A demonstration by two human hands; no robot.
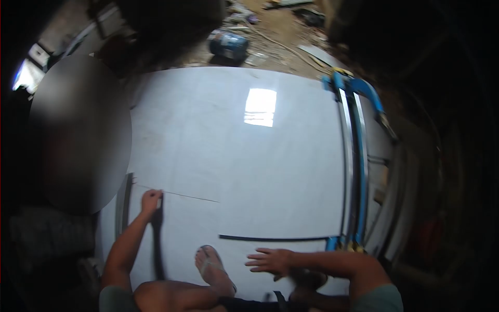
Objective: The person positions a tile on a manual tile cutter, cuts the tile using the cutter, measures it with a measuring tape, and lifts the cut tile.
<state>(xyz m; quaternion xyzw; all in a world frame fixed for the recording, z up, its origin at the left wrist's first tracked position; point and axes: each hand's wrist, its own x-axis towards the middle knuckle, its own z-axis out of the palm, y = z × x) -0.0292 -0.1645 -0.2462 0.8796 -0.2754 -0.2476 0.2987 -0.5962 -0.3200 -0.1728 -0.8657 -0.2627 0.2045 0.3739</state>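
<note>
A large glossy white slab (pixel 234 145) spreads out in front of me. My left hand (pixel 152 202) is closed at its left part, fingers pinched together beside a thin dark line (pixel 189 196) that runs across the surface. Whatever those fingers hold is too small to make out. Over the slab's near right part, my right hand (pixel 270 261) is held with fingers spread and nothing in it. A narrow black bar (pixel 275 238) lies just beyond that hand. It reaches the blue tile cutter (pixel 358 166), whose long metal rails stand along the slab's right side.
My bare foot in a sandal (pixel 213 268) rests on the slab between my hands. A grey metal strip (pixel 123 203) lies at the left edge. Beyond the far edge are a blue container (pixel 228 45), a hose (pixel 283 44) and scattered debris. A blurred patch covers the left.
</note>
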